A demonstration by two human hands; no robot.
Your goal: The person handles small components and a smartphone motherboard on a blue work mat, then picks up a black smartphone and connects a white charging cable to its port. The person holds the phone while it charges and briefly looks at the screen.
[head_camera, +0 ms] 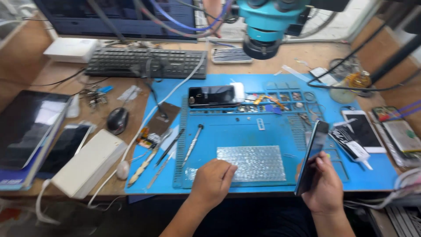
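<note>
Right grip [325, 186] holds phone [312, 156]; microscope [267, 24], keyboard [147, 62] behind.

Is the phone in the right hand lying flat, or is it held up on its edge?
On edge: the right hand holds the phone tilted above the blue mat.

Left hand [213, 181]: forearm comes in from bottom centre, palm down, fingers curled loosely, knuckles up, fingertips pressed flat to the surface. Right hand [323, 186]: raised at lower right, back of hand toward camera, fingers wrapped in a closed grip, thumb [321, 158] up along the near edge. Hands well apart, wrists roughly straight.
</note>
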